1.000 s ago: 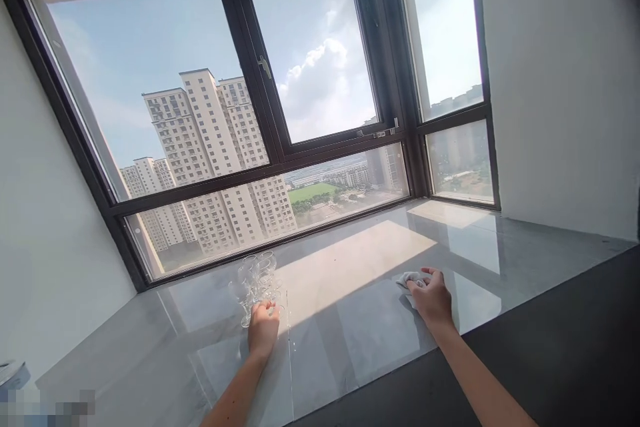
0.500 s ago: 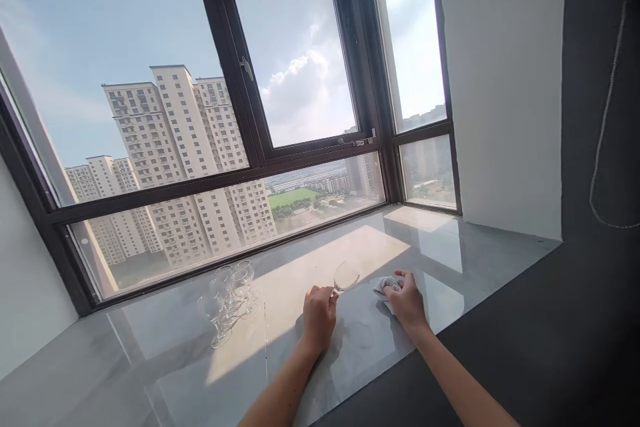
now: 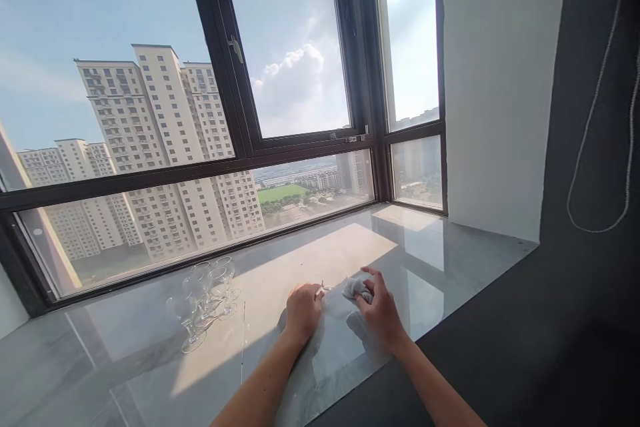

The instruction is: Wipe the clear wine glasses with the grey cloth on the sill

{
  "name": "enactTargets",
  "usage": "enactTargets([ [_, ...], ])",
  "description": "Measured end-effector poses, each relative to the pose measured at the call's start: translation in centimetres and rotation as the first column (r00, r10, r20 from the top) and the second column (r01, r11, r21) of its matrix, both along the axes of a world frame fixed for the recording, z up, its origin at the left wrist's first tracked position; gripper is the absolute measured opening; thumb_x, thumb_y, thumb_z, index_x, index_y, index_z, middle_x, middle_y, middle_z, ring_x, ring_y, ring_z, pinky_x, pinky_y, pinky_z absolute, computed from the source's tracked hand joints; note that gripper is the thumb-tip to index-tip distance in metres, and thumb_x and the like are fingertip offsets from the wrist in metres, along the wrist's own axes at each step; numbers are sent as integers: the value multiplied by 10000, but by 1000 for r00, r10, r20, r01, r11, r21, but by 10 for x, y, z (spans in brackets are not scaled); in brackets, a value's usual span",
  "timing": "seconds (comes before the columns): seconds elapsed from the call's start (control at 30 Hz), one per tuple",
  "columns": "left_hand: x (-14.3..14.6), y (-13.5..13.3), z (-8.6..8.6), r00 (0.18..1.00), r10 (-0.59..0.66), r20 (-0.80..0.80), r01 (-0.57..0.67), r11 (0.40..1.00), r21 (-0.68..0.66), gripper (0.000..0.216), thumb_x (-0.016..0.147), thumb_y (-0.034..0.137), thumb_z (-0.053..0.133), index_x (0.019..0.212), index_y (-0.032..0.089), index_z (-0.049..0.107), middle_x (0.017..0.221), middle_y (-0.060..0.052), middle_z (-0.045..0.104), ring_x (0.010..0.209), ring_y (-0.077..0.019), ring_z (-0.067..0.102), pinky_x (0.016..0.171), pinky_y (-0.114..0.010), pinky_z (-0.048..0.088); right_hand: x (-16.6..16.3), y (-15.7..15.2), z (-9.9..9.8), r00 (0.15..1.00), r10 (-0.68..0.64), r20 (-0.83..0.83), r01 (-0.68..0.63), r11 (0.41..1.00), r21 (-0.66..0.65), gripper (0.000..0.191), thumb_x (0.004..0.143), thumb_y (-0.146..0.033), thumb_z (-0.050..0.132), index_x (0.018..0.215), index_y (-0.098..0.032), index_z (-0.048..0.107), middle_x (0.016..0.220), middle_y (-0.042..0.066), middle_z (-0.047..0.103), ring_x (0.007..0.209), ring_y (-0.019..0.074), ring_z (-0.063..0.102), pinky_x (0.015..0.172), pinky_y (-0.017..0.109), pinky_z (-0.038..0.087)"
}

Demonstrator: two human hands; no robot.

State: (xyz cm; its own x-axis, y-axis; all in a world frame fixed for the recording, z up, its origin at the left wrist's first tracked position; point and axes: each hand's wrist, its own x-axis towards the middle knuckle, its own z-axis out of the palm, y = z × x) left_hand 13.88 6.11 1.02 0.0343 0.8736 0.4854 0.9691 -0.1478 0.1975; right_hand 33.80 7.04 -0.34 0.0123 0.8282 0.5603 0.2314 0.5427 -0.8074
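Observation:
My left hand (image 3: 303,309) is closed around the stem end of a clear stemmed glass (image 3: 327,287), tilted on its side just above the sill. Only a faint bit of the glass shows; the rest is hard to make out against the bright stone and beside the cloth. Bunched in my right hand (image 3: 379,307) is a white cloth (image 3: 357,288), with the index finger raised. The cloth is at the glass's right side; whether it touches the bowl I cannot tell.
Several clear stemmed glasses (image 3: 193,310) stand upright, close together, on the left of the glossy stone windowsill (image 3: 295,387). Dark-framed windows (image 3: 300,159) run behind. A white wall (image 3: 493,93) rises at the right, and a beaded cord (image 3: 575,213) hangs beyond it.
My right hand has brought the cloth leftward, closer to the glass in my left hand. The glass's bowl showed plainly before and is now hardly visible. The camera view has shifted right.

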Motion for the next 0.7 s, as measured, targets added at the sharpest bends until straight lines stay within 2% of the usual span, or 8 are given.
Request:
enactTargets([
  [0.1,11,-4,1,990,-116,-83,119,993,28,155,863,173,576,844,224,721,779,-55,675,851,-224,570,725,-325,360,-4,-11,1,991,34,128,-51,990,132,475,789,-179,517,1259,-230,466,899,33,686,869,203,666,777,302,505],
  [0.23,19,-8,2,944,-267,-191,287,954,84,151,843,155,597,756,216,704,723,-55,642,807,-223,544,727,-352,378,-5,-25,13,975,52,216,-103,968,229,493,814,-133,478,1295,-240,452,990,60,676,911,215,654,807,325,513],
  [0.33,21,-11,3,887,-405,-220,438,890,127,92,862,211,627,836,229,713,742,-51,641,818,-220,538,764,-370,393,1,-27,25,977,2,215,-59,963,262,498,823,-133,472,1310,-236,442,1021,82,663,979,235,642,846,347,506],
  [0.4,22,-14,5,866,-449,-220,484,862,149,95,880,258,627,922,243,711,760,-48,642,828,-216,535,782,-374,397,9,-24,32,980,-60,190,8,965,261,481,828,-150,480,1300,-235,448,987,78,664,971,240,644,853,351,501],
  [0.5,22,-18,7,877,-445,-181,474,862,179,123,904,288,604,947,244,711,755,-48,636,823,-211,531,785,-365,397,23,-17,39,985,-127,116,100,971,215,439,842,-219,505,1278,-228,453,957,74,673,953,240,653,830,338,501],
  [0.57,21,-18,8,889,-441,-126,458,866,200,139,914,288,591,957,243,715,765,-49,641,823,-206,529,783,-353,397,32,-14,42,990,-128,54,120,983,137,443,849,-285,530,1278,-219,443,966,82,680,947,243,659,801,327,505],
  [0.7,20,-16,5,899,-437,34,421,881,214,163,927,280,573,976,245,725,761,-44,646,810,-193,529,771,-322,399,39,-13,44,994,-63,-93,57,996,-69,546,823,-415,593,1290,-186,428,940,98,695,847,241,672,713,318,517],
])
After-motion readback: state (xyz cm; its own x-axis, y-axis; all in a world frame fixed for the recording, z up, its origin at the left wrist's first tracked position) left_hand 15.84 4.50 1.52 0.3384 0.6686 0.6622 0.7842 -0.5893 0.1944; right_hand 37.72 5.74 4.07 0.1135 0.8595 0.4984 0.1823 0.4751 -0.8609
